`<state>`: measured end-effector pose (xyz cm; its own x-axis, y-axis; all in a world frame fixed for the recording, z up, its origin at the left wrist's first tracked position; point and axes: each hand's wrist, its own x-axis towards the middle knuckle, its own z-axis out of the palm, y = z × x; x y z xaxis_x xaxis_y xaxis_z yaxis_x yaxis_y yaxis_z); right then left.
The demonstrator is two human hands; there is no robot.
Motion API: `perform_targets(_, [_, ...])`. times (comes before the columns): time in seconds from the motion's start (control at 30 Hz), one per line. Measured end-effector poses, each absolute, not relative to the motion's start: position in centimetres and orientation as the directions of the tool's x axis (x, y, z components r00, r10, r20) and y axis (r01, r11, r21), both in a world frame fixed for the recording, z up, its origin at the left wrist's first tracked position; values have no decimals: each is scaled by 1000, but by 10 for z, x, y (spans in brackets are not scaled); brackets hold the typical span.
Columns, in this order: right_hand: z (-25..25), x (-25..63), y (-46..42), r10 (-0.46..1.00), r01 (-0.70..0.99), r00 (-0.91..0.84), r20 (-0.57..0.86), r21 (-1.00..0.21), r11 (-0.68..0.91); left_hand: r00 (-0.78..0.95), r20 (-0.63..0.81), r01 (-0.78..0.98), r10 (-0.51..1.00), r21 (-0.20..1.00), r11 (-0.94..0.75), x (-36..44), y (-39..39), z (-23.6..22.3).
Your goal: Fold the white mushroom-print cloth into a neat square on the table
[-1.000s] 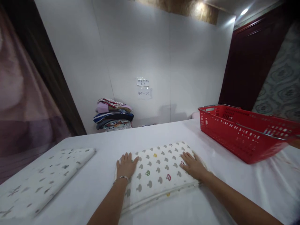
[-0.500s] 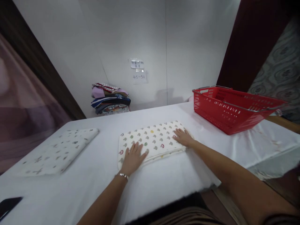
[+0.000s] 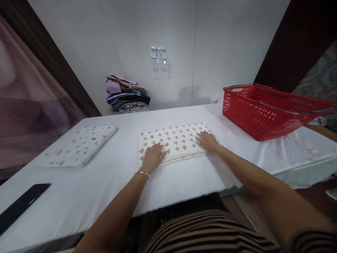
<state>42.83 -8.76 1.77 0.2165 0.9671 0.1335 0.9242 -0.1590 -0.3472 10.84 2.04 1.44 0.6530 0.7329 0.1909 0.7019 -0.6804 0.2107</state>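
A folded white cloth [image 3: 176,137] printed with small mushrooms, most grey and some red, green or yellow, lies flat on the white-covered table [image 3: 110,182]. Its layered folded edge faces me. My left hand [image 3: 153,157] rests on the cloth's near left part, palm down with fingers outstretched; a bracelet circles that wrist. On the right end of the cloth lies my right hand [image 3: 209,141], also flat with its fingers spread. Neither hand grips anything.
Another folded patterned cloth [image 3: 79,147] lies at the left. A dark phone-like slab [image 3: 23,203] is at the near left. A red plastic basket [image 3: 265,114] stands at the right. Folded fabrics [image 3: 128,96] are stacked against the wall below paper signs [image 3: 160,69].
The camera view has tilted downward, so things sit higher and more of the dark slab shows. Both hands stay on the mushroom-print cloth, with little visible change in their places.
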Motion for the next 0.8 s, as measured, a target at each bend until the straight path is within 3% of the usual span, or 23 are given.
perform_targets(0.13, [21,403,-96,959,870,-106,261,-443,217,715,290,577,636,267,-771,112,5,20])
perform_targets(0.2, [21,390,-98,938,835,-196,286,-452,313,746,284,536,603,281,-796,116,-1,23])
perform_targets(0.5, [16,371,-92,922,861,-260,288,-362,356,823,234,457,518,268,-848,122,0,24])
perform_targets(0.8, [14,363,-99,912,848,-196,361,-404,342,827,300,442,476,178,-879,122,-6,24])
